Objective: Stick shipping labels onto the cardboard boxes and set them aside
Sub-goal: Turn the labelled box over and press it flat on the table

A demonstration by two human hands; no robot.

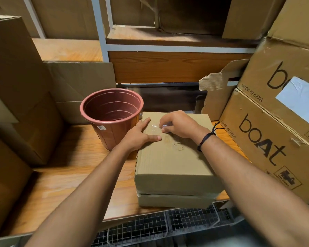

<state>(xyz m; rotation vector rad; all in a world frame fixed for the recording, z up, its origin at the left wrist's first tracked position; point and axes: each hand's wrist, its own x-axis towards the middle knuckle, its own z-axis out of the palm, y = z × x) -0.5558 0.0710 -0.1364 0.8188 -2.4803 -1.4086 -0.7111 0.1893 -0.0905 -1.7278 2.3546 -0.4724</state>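
Lower carton (pixel 248 154): "boAt", "MADE IN INDIA" (upper carton (pixel 264 68) repeats the latter).

A closed cardboard box (pixel 173 161) sits on a flatter box (pixel 175 201) on the wooden tabletop (pixel 70 175). The left hand (pixel 141 135) lies flat on the far left part of the cardboard box's top, fingers straight. Just right of it, on the same top, the right hand (pixel 180 124) pinches a piece of clear film (pixel 154 128) with curled fingers; a black thread band (pixel 206 138) circles that wrist. A reddish-brown plastic pot (pixel 112 114) stands touching the cardboard box's left far corner. Printed "boAt" cartons (pixel 268 139) are stacked to the right of it.
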